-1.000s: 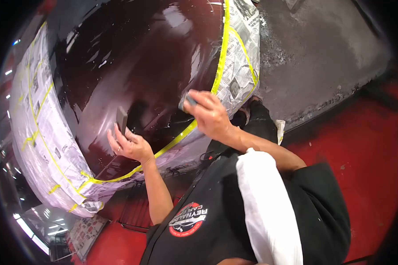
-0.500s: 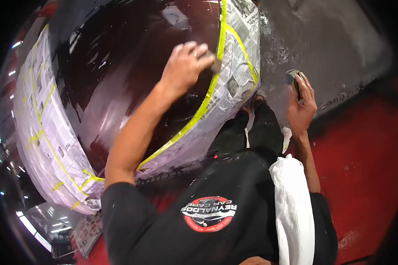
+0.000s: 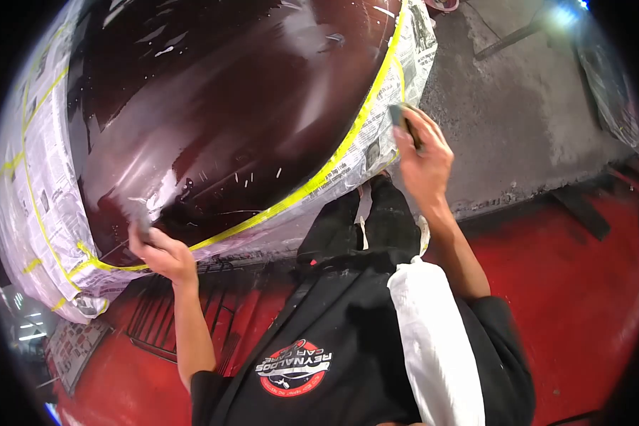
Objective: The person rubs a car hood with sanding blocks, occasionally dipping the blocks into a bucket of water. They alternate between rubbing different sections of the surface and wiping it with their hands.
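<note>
A glossy dark maroon car panel (image 3: 213, 106), wet with streaks and drops, spreads out in front of me. At its near left corner my left hand (image 3: 165, 257) is closed on a small grey sanding block (image 3: 143, 228) against the surface. To the right, my right hand (image 3: 427, 157) is raised beside the panel's edge, fingers wrapped round a dark block (image 3: 399, 119) with a greenish-grey face. Newspaper masking (image 3: 376, 135) lies behind that hand. Yellow tape (image 3: 312, 186) runs along the panel's border.
More taped newspaper (image 3: 42, 170) covers the car's left side. A white cloth (image 3: 433, 334) hangs down the front of my black shirt (image 3: 362, 341). Below is a red floor (image 3: 561, 312) with a grey stretch (image 3: 504, 135). A black metal rack (image 3: 184, 312) lies under the car's near edge.
My left hand has moved from the panel's right edge to its near left corner with its block. My right hand has shifted left toward the newspaper. The view has turned.
</note>
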`<control>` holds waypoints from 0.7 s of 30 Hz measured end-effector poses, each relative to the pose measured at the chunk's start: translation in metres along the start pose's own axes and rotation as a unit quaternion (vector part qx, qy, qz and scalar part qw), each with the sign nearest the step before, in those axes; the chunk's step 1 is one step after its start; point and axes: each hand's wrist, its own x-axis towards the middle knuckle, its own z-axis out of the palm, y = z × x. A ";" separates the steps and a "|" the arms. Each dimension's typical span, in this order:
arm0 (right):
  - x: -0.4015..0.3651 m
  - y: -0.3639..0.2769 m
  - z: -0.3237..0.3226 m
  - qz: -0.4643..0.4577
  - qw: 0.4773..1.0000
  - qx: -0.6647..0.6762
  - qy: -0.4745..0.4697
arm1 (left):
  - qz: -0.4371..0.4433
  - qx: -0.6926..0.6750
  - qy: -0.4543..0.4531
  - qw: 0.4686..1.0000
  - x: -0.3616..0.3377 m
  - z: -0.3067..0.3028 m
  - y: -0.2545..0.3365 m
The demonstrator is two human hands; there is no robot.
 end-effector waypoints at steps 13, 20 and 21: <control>0.026 0.016 0.094 -0.186 0.980 -0.063 0.035 | 0.088 0.111 0.065 0.988 0.019 0.031 -0.047; 0.063 0.007 0.091 -0.053 0.997 -0.025 0.046 | 0.093 0.106 0.066 0.988 0.019 0.031 -0.039; 0.047 0.009 0.093 -0.103 0.993 -0.048 0.042 | 0.092 0.109 0.067 0.987 0.020 0.031 -0.039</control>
